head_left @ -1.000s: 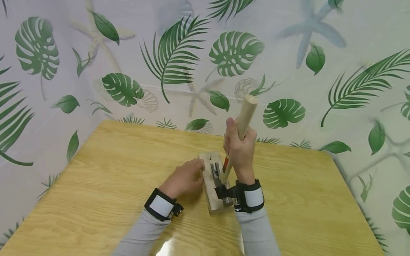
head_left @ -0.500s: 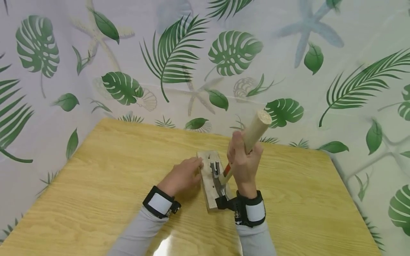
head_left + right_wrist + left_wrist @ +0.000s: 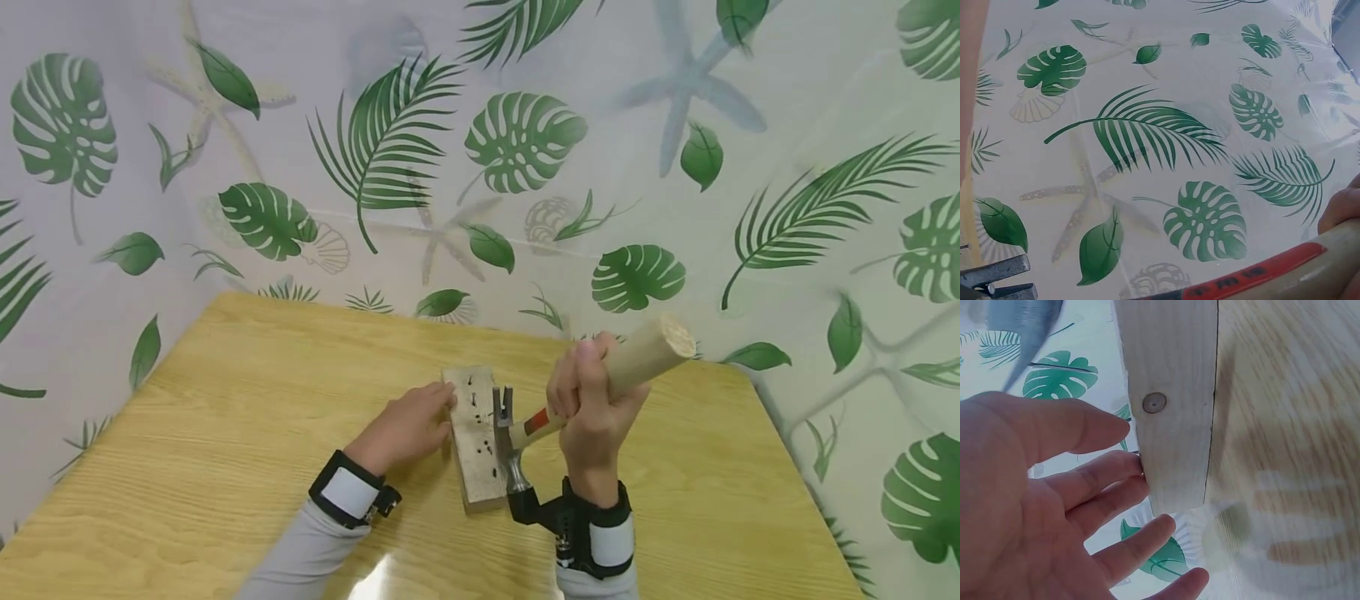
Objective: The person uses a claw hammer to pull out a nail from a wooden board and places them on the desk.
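My right hand [image 3: 596, 412] grips the pale wooden handle of a claw hammer [image 3: 513, 462], which leans to the right. The hammer head lies over the right edge of a small wooden block [image 3: 471, 467], its claw pointing away from me. In the right wrist view, a small nail [image 3: 989, 288] shows between the claw's prongs. Several dark holes or nails mark the block's top. My left hand [image 3: 405, 429] rests fingertips against the block's left side, fingers loosely extended. The left wrist view shows thumb and fingers by the block's side face, near a round knot [image 3: 1154, 402].
The block lies on a yellow wood-grain table [image 3: 285, 392]. Behind the table hangs a white sheet [image 3: 420, 275] printed with green leaves, starfish and shells. Black straps with small cameras sit on both wrists.
The right hand has swung the hammer handle right and down. The hammer head has shifted from over the block's middle to its right edge, uncovering more dark marks. The left hand keeps touching the block.
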Demonstrator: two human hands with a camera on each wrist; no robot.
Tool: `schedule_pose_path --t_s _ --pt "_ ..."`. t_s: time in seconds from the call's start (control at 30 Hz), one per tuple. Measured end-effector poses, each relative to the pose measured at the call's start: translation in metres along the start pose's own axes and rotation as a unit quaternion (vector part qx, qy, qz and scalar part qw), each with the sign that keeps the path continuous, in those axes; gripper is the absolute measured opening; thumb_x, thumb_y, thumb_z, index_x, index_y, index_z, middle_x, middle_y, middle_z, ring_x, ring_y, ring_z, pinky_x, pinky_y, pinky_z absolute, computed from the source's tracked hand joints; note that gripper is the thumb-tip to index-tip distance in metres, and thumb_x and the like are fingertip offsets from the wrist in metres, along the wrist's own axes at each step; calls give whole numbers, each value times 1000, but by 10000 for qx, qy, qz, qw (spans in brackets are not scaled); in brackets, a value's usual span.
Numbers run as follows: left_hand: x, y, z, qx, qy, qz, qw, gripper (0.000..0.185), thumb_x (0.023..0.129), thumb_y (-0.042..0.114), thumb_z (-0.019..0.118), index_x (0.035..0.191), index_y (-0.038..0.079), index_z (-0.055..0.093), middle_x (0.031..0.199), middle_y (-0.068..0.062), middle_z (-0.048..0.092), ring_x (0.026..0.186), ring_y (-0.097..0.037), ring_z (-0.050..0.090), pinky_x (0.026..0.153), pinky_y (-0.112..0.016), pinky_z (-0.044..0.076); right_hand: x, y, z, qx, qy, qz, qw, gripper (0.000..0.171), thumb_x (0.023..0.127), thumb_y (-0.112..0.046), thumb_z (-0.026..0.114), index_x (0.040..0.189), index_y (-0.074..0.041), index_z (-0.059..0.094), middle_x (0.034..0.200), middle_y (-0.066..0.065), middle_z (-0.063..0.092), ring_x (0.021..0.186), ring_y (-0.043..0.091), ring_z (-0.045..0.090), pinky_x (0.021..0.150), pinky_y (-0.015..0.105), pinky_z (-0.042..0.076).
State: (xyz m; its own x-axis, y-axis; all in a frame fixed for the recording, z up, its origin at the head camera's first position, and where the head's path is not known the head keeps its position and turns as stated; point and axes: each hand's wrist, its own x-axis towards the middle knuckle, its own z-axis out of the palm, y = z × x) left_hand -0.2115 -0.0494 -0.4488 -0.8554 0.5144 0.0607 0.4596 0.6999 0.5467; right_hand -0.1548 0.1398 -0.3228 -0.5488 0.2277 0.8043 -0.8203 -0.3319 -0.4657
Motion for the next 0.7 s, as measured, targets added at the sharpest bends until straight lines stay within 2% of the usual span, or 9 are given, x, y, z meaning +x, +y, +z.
schedule_pose_path --t_s 0.2,0.37,0.53,0.6,0.7 --pt "1 -1 -3 -48 126 55 9999 29 98 8 59 126 3 62 131 -15 63 124 -35 60 102 -47 51 9 -11 4 238 -119 -262 9993 28 94 8 41 67 1 35 47 2 29 35 9 27 31 20 23" --pt "2 -2 -5 15 17 30 10000 27 99 11 59 126 5 63 131 -13 63 123 -34 60 101 -50 51 10 -15 4 196 -26 -245 9995 31 93 8 41 65 0 33 46 2 29 35 9 28 32 20 24" --pt "-2 -1 -6 85 -123 -39 9999 34 101 15 59 133 6 63 141 -15 59 132 -36 53 105 -58 46 7 -16 5 270 30 -248 9993 30 92 10 39 65 0 32 46 2 30 35 10 28 31 20 24" --pt "-3 1 -7 95 86 14 9999 36 99 16 60 134 6 63 141 -15 59 132 -37 52 104 -57 45 6 -16 7 344 29 -272 9990 29 92 11 38 66 0 33 46 2 29 35 9 28 31 20 25" --pt "-2 8 -10 -154 529 369 9978 33 98 14 63 130 8 65 131 -10 63 123 -31 54 101 -48 48 6 -16 11 479 -32 -293 9984 28 93 11 38 67 1 33 46 2 29 35 9 28 31 19 25"
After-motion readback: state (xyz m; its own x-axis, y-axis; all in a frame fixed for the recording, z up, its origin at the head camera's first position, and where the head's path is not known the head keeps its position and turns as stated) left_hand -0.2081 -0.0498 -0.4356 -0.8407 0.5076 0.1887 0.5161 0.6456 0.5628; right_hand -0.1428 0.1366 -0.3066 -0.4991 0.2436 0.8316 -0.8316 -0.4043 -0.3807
